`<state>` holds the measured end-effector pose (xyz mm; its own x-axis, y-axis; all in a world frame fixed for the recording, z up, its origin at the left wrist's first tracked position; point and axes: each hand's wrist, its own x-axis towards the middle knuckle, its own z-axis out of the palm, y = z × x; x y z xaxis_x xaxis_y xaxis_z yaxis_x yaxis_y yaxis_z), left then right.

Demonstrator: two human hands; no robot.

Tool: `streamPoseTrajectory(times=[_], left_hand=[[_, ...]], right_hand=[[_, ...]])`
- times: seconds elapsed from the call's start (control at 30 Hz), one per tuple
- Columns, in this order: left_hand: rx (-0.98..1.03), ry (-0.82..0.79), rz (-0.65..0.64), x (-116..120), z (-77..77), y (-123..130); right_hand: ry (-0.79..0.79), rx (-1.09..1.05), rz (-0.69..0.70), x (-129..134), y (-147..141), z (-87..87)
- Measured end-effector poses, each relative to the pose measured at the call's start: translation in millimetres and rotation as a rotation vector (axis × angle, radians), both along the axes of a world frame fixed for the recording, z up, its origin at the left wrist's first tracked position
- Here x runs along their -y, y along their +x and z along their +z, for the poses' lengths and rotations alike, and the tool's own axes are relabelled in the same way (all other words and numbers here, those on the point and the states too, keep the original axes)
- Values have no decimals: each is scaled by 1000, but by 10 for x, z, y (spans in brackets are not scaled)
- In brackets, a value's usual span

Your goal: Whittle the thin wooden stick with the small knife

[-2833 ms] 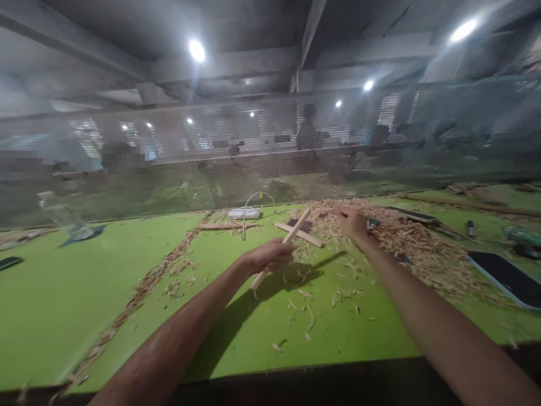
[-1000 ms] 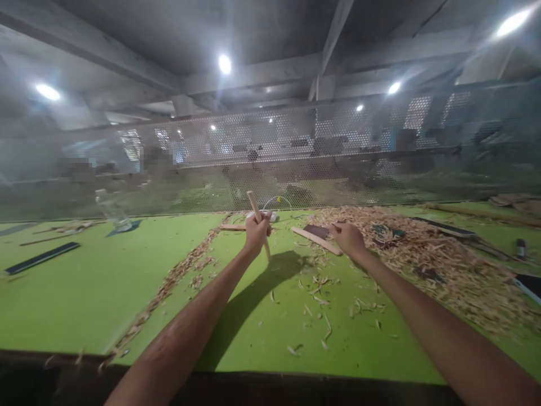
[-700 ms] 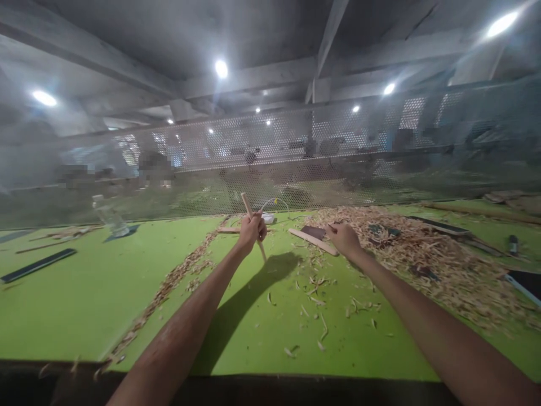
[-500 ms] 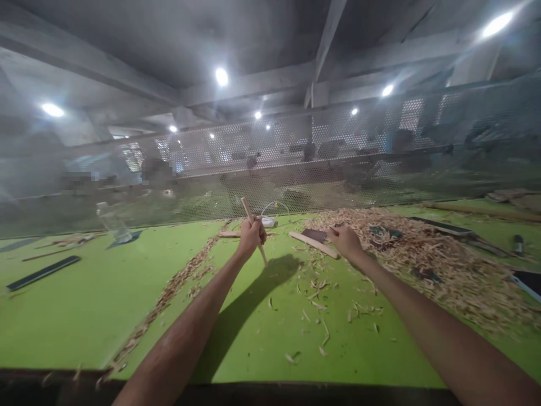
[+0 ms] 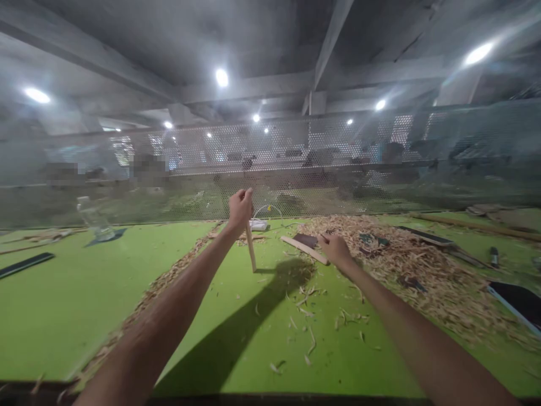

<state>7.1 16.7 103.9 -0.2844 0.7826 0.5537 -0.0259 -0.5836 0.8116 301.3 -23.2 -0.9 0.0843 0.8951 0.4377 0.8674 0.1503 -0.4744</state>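
Observation:
My left hand (image 5: 240,207) is closed around the upper end of a pale wooden stick (image 5: 251,251). The stick stands nearly upright, its lower end at or just above the green tabletop (image 5: 220,338). My right hand (image 5: 337,249) is closed at the edge of the shavings; what its fingers hold, if anything, I cannot make out. Close to its fingertips lie a dark brown flat sheet (image 5: 307,239) and a second, slightly curved pale wooden piece (image 5: 303,250).
A large heap of wood shavings (image 5: 439,287) covers the right side. A clear bottle (image 5: 96,220) and a dark flat bar (image 5: 27,264) are at left. A white object (image 5: 258,225) with a looped cord sits by the mesh screen (image 5: 287,186). A dark flat panel (image 5: 518,301) lies far right.
My left hand has risen and now grips the stick near its top; the stick has swung closer to upright. My right hand stays beside the brown sheet. The view has shifted slightly right.

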Motion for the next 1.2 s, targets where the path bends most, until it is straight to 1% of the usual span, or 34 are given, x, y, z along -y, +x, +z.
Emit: streamPoseTrajectory(times=[0.1, 0.23, 0.37, 0.5, 0.67, 0.83, 0.9, 1.07, 1.1, 1.13, 1.2], left_hand=[[17, -58, -123, -26, 38, 0], [75, -72, -273, -21, 24, 24], [67, -82, -337, -25, 13, 77], [22, -51, -329, -40, -5, 105], [-18, 75, -254, -95, -63, 78], [-89, 156, -108, -188, -138, 34], [-145, 178, -22, -214, -156, 16], [-250, 235, 367, -191, -132, -8], [-258, 227, 407, -173, -120, -3], [-266, 213, 420, -152, -108, 7], [-281, 177, 403, -111, -92, 33]], right_hand=[[-12, 6, -5, -16, -12, -24], [-20, -15, -7, -30, -13, -47], [-3, -35, 4, -51, 15, -56], [-10, -42, 8, -75, 24, -74], [-85, -49, 52, -53, -15, -90], [-289, 4, 153, -3, -58, -69], [-322, 22, 169, 15, -64, -61], [-293, 53, 153, 38, -74, -61], [-305, 47, 150, 34, -81, -62], [-319, 43, 151, 27, -88, -63], [-335, 43, 153, 8, -99, -68]])
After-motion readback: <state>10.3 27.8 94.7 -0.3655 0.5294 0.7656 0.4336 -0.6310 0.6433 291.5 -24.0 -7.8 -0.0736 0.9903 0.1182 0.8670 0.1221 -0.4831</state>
